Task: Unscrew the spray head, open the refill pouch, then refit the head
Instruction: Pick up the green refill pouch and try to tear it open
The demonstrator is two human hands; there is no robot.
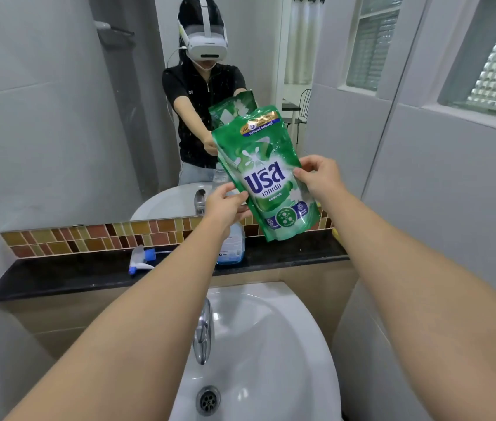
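I hold a green refill pouch [266, 174] upright and tilted left in front of the mirror, above the black ledge. My left hand [225, 205] grips its lower left edge. My right hand [319, 176] pinches its right edge. The pouch's top looks sealed. Behind my left wrist stands the clear spray bottle [234, 247] with blue liquid, its neck hidden by my hand. The white and blue spray head [142, 258] lies on its side on the ledge, left of the bottle.
The black ledge [58, 278] runs under a mirror [58, 117] with a mosaic tile strip. Below it is a white sink [271, 344] with a chrome tap [204, 329]. A tiled wall with a window [489, 56] closes the right side.
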